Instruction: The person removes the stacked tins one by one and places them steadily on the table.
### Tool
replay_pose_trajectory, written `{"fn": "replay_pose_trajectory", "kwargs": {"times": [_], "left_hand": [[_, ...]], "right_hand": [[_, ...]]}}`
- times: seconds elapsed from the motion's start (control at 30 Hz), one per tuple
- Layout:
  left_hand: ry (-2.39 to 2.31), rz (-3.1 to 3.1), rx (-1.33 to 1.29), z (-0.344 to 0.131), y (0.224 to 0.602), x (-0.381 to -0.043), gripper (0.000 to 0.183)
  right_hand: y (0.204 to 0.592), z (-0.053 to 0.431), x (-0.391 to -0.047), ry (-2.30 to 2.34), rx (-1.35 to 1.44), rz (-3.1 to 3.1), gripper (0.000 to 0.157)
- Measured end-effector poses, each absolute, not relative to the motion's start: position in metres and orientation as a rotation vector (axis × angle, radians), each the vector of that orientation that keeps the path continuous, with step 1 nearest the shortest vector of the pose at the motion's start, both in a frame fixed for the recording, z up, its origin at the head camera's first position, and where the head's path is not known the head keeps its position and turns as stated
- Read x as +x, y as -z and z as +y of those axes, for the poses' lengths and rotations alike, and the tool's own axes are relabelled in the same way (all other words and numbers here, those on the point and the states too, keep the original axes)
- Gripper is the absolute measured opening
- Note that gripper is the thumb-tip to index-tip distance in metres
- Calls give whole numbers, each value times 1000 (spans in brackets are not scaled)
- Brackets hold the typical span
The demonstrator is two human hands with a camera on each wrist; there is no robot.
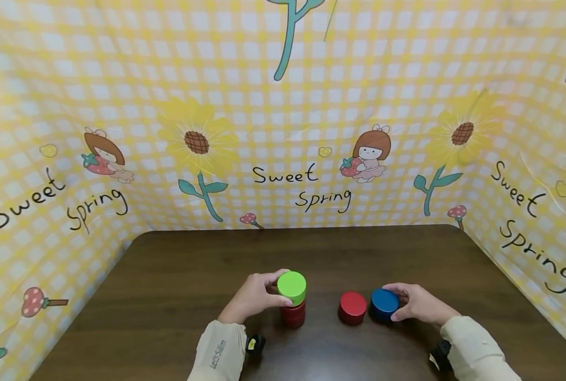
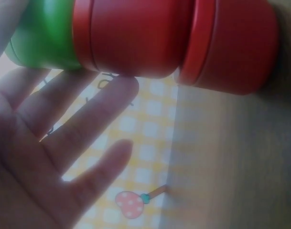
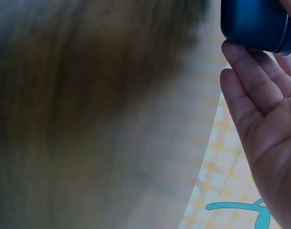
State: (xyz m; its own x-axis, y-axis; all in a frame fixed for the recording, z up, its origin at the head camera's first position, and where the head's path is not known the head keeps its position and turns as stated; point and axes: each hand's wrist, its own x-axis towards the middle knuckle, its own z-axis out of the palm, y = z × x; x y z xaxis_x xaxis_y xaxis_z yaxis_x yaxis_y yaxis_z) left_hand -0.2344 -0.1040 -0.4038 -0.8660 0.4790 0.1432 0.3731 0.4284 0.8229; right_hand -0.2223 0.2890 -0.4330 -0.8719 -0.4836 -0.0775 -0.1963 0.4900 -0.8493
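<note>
My left hand (image 1: 253, 297) grips a green round tin (image 1: 292, 287) between thumb and fingers. That tin tops an upright stack of two red tins (image 1: 293, 316), and in the left wrist view the green tin (image 2: 45, 36) meets the upper red tin (image 2: 135, 38). Fingers of this hand run along the stack's side. To the right, my right hand (image 1: 418, 302) holds a blue round tin (image 1: 384, 305) with the thumb at its near side and fingers at its far side. In the right wrist view, the blue tin (image 3: 253, 24) is partly cut off at the top edge.
A separate red tin (image 1: 352, 308) stands on the dark wooden table (image 1: 207, 259), between the stack and the blue tin, nearest the blue one. Behind and at both sides hangs a yellow checked cloth (image 1: 273, 116) with printed flowers and lettering.
</note>
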Motion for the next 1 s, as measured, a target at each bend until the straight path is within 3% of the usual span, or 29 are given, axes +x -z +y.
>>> {"fn": "replay_pose_trajectory", "kwargs": {"times": [0.63, 1.0], "left_hand": [[-1401, 2600, 845, -103, 403, -233, 64], [-1382, 2611, 828, -103, 399, -233, 70]], "right_hand": [[439, 295, -222, 1337, -633, 2388, 69], [420, 298, -222, 1385, -662, 2360, 75]]}}
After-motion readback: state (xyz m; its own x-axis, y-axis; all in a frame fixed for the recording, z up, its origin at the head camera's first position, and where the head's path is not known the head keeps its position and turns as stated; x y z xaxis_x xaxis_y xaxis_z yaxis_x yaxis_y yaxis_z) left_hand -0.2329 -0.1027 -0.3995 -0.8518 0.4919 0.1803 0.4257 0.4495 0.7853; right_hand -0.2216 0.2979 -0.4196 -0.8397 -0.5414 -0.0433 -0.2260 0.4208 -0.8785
